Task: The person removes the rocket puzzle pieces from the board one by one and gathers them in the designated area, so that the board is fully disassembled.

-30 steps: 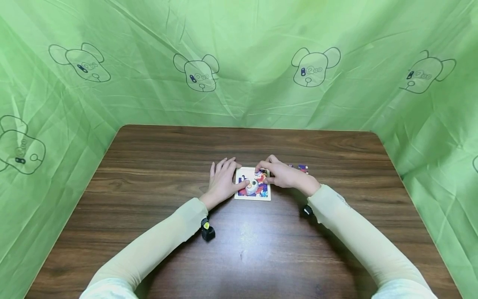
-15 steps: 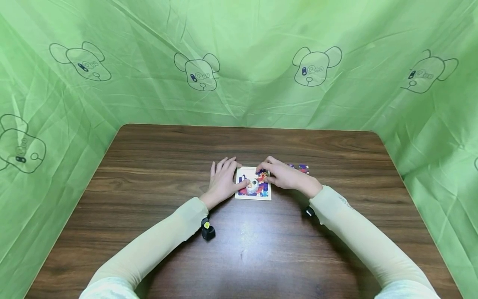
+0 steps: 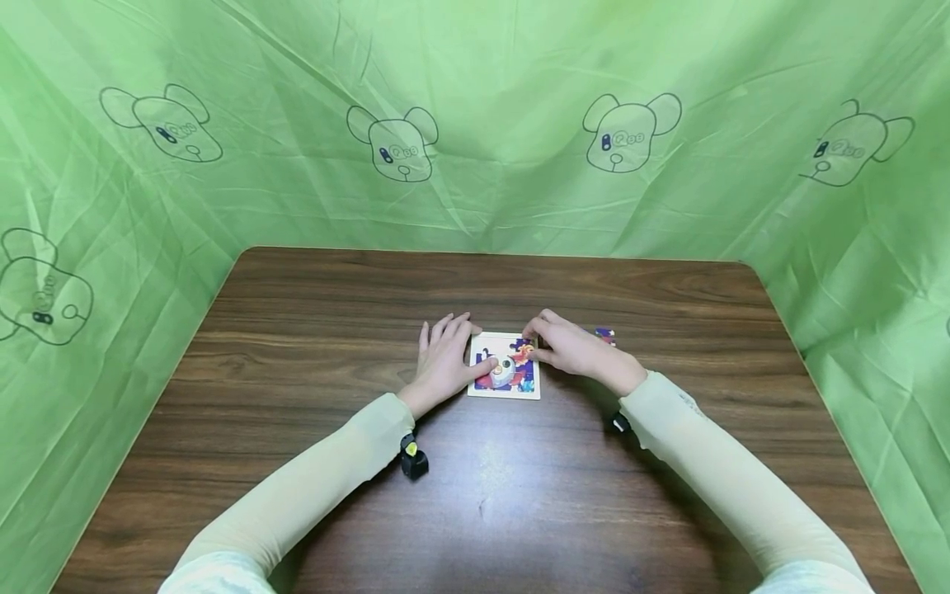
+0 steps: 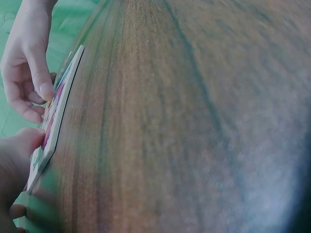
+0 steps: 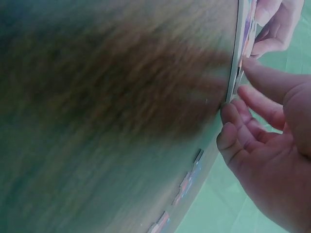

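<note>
A small square jigsaw puzzle [image 3: 504, 386] with a pale frame lies flat at the middle of the table. Its picture shows a white round figure on purple and red; the upper left part is bare and pale. My left hand [image 3: 444, 363] lies along its left side, fingers spread and straight, thumb resting on the picture. At the upper right corner my right hand [image 3: 570, 345] touches the puzzle with bent fingers and thumb apart. In the right wrist view no piece shows between those fingers [image 5: 262, 104]. Loose puzzle pieces [image 5: 187, 187] lie to the right.
The dark wooden table [image 3: 341, 305] carries the puzzle and loose pieces [image 3: 605, 336], partly behind my right hand in the head view. Green curtains [image 3: 505, 198] with bear-face drawings hang behind and at both sides of the table.
My right hand has shifted slightly right, from the upper middle of the puzzle to its upper right corner, now hiding one loose piece. My left hand has stayed put.
</note>
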Demonstrator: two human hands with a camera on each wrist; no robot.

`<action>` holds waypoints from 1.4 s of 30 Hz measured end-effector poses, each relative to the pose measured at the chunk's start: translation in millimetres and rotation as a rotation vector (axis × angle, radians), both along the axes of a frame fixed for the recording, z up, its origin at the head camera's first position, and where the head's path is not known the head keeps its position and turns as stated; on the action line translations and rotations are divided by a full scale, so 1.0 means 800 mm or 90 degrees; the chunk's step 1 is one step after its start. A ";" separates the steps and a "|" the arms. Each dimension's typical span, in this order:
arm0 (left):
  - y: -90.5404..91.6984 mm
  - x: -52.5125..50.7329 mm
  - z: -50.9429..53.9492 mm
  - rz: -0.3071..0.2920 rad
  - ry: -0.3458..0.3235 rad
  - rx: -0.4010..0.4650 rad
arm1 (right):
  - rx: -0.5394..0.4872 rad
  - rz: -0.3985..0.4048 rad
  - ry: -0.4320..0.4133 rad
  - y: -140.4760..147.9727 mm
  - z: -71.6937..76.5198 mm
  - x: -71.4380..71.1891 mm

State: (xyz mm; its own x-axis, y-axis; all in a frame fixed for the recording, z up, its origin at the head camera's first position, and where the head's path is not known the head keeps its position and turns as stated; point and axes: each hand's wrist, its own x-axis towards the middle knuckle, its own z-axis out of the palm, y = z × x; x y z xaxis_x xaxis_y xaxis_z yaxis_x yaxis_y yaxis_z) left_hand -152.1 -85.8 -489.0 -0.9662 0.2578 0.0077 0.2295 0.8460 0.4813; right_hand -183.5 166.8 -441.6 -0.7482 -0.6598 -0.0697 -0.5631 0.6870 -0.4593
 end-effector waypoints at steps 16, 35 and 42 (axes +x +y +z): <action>-0.001 0.000 0.002 0.001 -0.004 0.000 | 0.025 0.008 -0.020 0.003 0.001 0.001; -0.002 0.000 -0.001 0.000 0.000 0.002 | -0.060 -0.011 -0.007 0.032 0.006 0.001; -0.002 0.000 0.000 -0.004 0.000 0.000 | -0.071 -0.038 -0.002 0.059 0.025 0.007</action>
State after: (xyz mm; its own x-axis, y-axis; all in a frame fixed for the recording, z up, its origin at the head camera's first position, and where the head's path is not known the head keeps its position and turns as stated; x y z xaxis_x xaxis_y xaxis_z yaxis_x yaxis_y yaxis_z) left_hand -151.8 -87.2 -489.3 -0.9647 0.2632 0.0085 0.2346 0.8444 0.4816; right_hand -177.9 214.3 -421.9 -0.7860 -0.6182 -0.0008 -0.5214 0.6635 -0.5366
